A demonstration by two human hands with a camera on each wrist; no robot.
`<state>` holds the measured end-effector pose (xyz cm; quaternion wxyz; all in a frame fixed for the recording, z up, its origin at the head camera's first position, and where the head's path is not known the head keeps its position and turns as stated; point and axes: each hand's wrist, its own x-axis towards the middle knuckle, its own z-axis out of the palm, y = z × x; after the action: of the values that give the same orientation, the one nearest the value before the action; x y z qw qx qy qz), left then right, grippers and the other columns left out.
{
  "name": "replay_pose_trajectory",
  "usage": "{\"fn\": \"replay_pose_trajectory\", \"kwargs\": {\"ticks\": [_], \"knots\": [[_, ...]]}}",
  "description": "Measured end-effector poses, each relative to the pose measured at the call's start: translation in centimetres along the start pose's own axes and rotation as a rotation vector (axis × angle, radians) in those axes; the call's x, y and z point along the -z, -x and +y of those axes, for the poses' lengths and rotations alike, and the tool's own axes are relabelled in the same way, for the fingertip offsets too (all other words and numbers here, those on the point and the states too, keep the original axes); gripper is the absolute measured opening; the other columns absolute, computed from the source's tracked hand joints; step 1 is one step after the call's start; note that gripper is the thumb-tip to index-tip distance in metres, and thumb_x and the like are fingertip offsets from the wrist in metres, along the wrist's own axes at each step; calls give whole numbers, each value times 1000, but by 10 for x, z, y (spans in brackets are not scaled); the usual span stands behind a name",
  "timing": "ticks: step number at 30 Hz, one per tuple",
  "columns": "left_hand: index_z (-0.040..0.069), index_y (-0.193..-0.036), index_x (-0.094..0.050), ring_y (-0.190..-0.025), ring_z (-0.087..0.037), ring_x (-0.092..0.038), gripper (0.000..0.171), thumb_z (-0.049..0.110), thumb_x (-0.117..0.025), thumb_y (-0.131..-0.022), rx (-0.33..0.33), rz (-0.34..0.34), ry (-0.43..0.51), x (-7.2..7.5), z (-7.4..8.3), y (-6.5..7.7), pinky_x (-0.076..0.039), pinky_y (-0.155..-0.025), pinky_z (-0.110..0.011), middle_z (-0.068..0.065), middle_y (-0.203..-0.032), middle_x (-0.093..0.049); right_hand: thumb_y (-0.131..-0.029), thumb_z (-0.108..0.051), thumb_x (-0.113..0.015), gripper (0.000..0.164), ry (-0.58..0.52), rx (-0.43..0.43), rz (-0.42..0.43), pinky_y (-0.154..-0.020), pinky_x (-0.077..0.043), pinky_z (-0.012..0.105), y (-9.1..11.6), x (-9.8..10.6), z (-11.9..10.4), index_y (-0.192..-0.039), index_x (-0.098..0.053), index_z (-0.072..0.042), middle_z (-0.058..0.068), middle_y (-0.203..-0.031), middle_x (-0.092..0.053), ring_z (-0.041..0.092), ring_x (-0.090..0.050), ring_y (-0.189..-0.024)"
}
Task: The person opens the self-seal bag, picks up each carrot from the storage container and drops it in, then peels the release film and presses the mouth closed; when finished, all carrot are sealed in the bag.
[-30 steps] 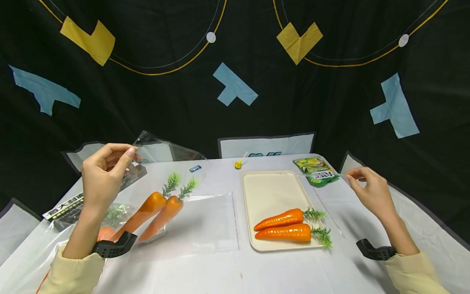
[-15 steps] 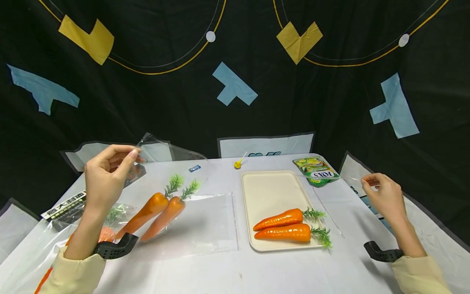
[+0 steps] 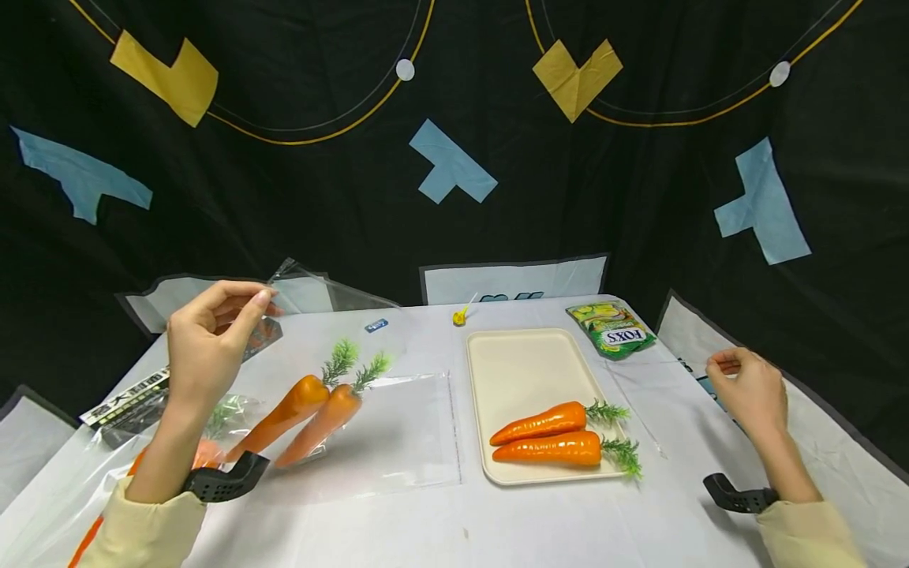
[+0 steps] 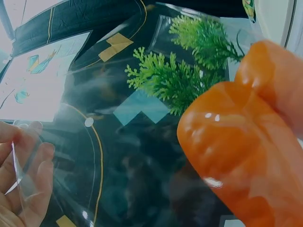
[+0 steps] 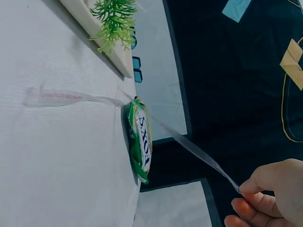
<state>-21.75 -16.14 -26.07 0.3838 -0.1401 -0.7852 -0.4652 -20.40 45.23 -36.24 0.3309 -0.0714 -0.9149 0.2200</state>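
your left hand [image 3: 213,339] pinches the upper edge of a thin, clear plastic bag [image 3: 337,293] between thumb and fingers, up over the left part of the white table [image 3: 398,536]. your right hand [image 3: 756,394], raised at the table's right side, pinches one end of a narrow, see-through plastic strip [image 5: 201,153] between thumb and fingertips, beyond the green and yellow glossy packet [image 3: 612,331].

judge the bag as light, limp and slippery film that will crease and swing rather than hold a shape. two orange carrots with feathery green tops [image 3: 289,406] appear to be inside it; they look smooth and firm, probably the main weight, so expect them to slide within the film. a pinch at the edge should do for the bag; for a carrot, the thick shoulder below the greens looks the surest place, since the leaves may bend. the strip should weigh almost nothing and twist easily, so hold it by its tip.

the carrots lie slanted, nearly side by side: greens up and to the right, away from you, narrow ends down toward your left wrist. the strip's long axis slopes from your fingertips down toward the packet, partly twisted.
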Motion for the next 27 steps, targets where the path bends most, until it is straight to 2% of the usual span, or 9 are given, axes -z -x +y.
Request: {"fn": "replay_pose_trajectory", "kwargs": {"ticks": [6,12,15,20,23,27], "knots": [[1,-105,-70,-63,-5,-61,15,9,-65,-92,-6,-7,18,-3,2,-2,-49,-58,-13,12,-83,-68,-83,-7,-65,11,-22,109,-12,-59,-42,40,16,-1,-4,-86,-66,3,18,-78,-67,38,-62,-73],[1,-104,-70,-62,-5,-61,15,8,-65,-92,7,-16,28,-5,3,-1,-50,-58,-13,11,-83,-67,-83,-5,-71,4,-60,172,-137,-63,-48,28,39,-6,-15,-84,-68,-3,6,-77,-67,28,-63,-73],[1,-104,-70,-62,-5,-62,15,9,-65,-93,4,-26,39,-7,3,-1,-51,-59,-14,11,-82,-67,-86,-7,-70,3,-59,182,-232,-68,-51,34,48,-5,-20,-85,-69,-6,3,-80,-68,26,-64,-75],[2,-105,-69,-60,-4,-63,15,9,-65,-93,5,-34,39,-9,4,-1,-52,-58,-15,14,-82,-67,-90,-13,-68,4,-58,233,-387,-74,-50,46,59,-6,-27,-88,-71,-11,-2,-84,-69,23,-64,-81],[1,-106,-69,-60,-4,-63,16,9,-65,-93,-1,-39,42,-12,5,-1,-52,-58,-15,15,-82,-67,-89,-14,-69,6,-61,259,-422,-74,-50,47,61,-7,-29,-85,-72,-16,-6,-84,-68,20,-64,-83],[0,-106,-68,-61,-4,-64,17,9,-64,-93,-17,-49,60,-16,6,-1,-52,-57,-16,13,-83,-68,-87,-13,-71,9,-65,269,-407,-73,-50,46,60,-6,-32,-80,-71,-19,-9,-82,-67,19,-63,-83]]}}
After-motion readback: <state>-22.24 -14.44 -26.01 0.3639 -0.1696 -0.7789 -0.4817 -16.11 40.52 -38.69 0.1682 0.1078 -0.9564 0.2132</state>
